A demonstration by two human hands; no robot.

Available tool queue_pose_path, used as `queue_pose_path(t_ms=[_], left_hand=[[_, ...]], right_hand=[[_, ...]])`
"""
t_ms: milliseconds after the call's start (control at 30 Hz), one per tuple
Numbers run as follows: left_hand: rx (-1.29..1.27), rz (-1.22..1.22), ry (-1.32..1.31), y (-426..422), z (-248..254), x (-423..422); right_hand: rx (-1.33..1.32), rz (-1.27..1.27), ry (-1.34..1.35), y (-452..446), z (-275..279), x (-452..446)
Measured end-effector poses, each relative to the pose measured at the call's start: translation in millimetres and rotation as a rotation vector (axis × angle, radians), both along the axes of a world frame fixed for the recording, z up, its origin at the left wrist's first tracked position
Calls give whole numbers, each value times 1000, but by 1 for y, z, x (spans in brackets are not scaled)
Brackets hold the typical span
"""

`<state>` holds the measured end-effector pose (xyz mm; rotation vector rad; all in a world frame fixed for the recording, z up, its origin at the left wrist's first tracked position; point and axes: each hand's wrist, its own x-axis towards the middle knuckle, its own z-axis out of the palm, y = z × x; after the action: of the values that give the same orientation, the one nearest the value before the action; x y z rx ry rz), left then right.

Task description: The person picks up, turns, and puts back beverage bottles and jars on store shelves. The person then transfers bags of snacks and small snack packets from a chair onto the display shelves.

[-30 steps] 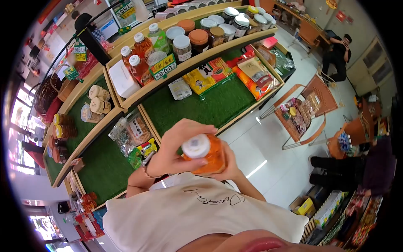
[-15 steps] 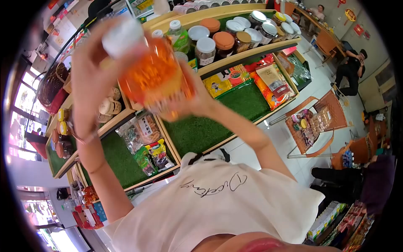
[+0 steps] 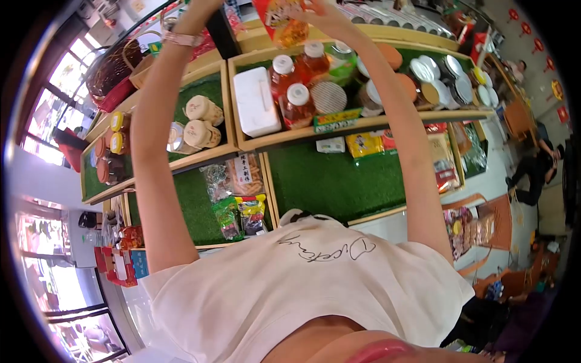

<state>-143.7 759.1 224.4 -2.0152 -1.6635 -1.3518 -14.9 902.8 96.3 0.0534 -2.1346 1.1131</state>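
My left hand (image 3: 198,11) reaches to the top edge of the view, and its fingers are cut off there. Beyond the shelf's back, my right hand (image 3: 328,17) has its fingers on a red-and-orange food packet (image 3: 279,21), whose top lies out of view. Below that packet, orange-red jars (image 3: 297,107) with white lids stand together on the upper shelf. A white box (image 3: 257,101) sits to their left, and a round patterned lid (image 3: 328,97) shows to their right.
Cream-coloured tubs (image 3: 203,107) fill part of the left compartment. Many lidded jars (image 3: 445,85) line the right side. Snack bags (image 3: 251,212) lie on the lower green shelf (image 3: 327,187). A wicker chair (image 3: 495,224) holding packets and a seated person (image 3: 535,169) are at right.
The orange jar that both hands held has left them. Both hands have moved up and away, and the right is now at a packet. The view has shifted, showing more of the shelf's left.
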Motion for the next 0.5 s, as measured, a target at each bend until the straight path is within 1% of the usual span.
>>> queue_pose_path(t_ms=[33,133,200,233,267,333,367,433,467,500], left_hand=[[13,-12,-11,6,-10,-2],[55,-31,-2,22,-43,-11],[-53,100,134,44,-75,-44],[-57,39,93,56,-92,-58],[-117,80,97,61,-104,-60],[-78,-46,36,74,-134,-69],[-149,-37,30,76,-145,-71],[-288,-14,15,65,-156,-60],[-323,-41,0,63,-162,-62],[-356,-67,-14,60,-170,-66]], right_hand=[[160,-94,7,9,-9,-5],[46,-328,-211,17,-33,-9],[197,-439,-288,16,-45,-13],[268,-494,-337,14,-50,-13],[402,-542,-417,13,-50,-10],[663,-630,-581,4,-47,-3],[624,-587,-712,-3,-41,4],[707,-601,-519,-5,-50,15],[749,-607,-419,-5,-56,21],[733,-607,-382,-6,-60,24]])
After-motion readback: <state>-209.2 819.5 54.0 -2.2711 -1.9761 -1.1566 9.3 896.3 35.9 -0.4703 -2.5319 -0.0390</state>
